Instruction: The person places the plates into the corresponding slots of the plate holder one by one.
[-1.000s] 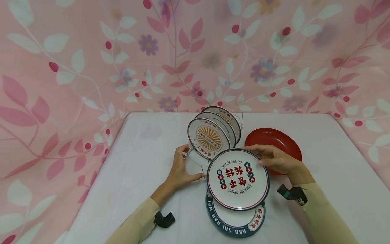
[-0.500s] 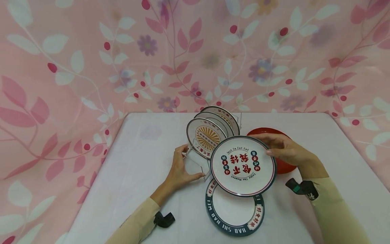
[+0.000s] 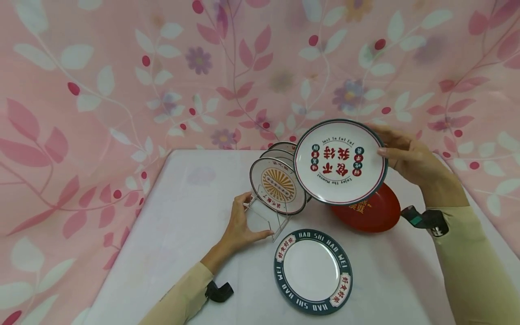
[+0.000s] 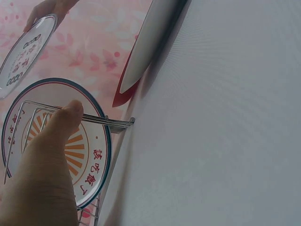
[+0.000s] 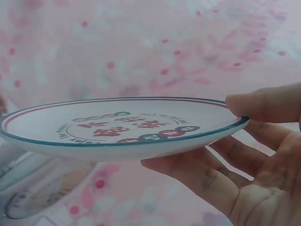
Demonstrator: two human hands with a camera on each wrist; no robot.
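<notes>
My right hand (image 3: 414,160) pinches the rim of a round white plate (image 3: 341,187) with red characters and a dark blue edge, thumb on top and fingers beneath. It is raised above the table, tilted toward the head camera, and partly covers the racked plates. My left hand (image 3: 242,224) grips the near end of a wire plate rack (image 4: 106,120); its thumb (image 4: 61,125) lies over the wire in the left wrist view. Several white plates stand on edge in the rack, the nearest plate (image 3: 278,185) bearing an orange sunburst.
A white plate (image 3: 310,271) with a broad dark blue lettered rim lies flat in front of the rack. A red dish (image 3: 378,212) with gold characters sits to the right, partly behind the raised plate. The white table (image 3: 183,189) meets a pink floral backdrop (image 3: 162,90).
My right hand has lifted the red-lettered plate up and to the right, off the blue-rimmed plate, which is now fully uncovered. The left hand has stayed on the rack.
</notes>
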